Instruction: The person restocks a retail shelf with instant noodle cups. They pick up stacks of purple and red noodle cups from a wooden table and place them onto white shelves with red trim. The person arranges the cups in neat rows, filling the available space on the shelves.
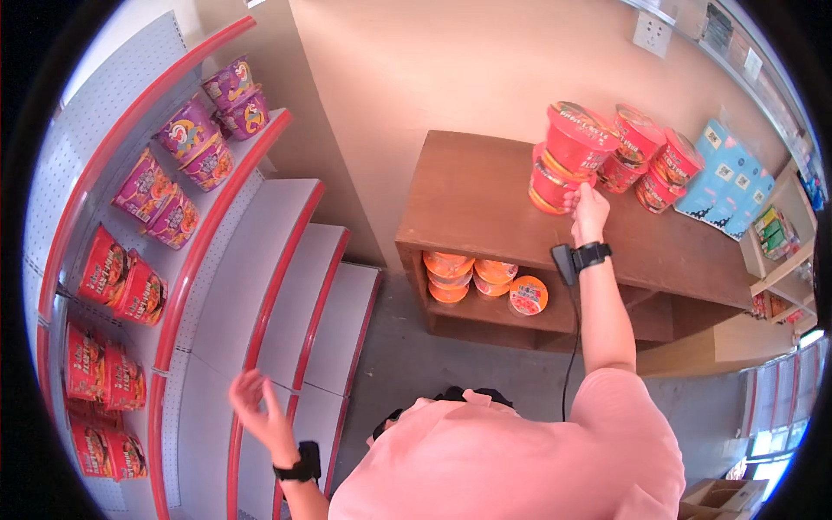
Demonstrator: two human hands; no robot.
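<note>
My right hand point(588, 207) is at a stack of red instant noodle cups point(577, 146) near the back of the brown wooden cabinet top, its fingers against the lower cup; whether it grips that cup is not plain. Beside this stack stand more stacked red noodle cups point(629, 146). My left hand point(257, 400), empty with its fingers apart, is held over the stepped metal shelves at the left. On the upper shelf stand red noodle cups point(123, 279) and purple noodle cups point(188, 130), mostly stacked in twos.
Orange-lidded cups point(448, 276) sit inside the wooden cabinet point(468, 188). Blue boxes point(725, 179) stand at its right end, near a small rack of packets point(777, 234). Red-edged grey shelves point(260, 260) descend at the left. A cardboard box point(725, 497) lies at lower right.
</note>
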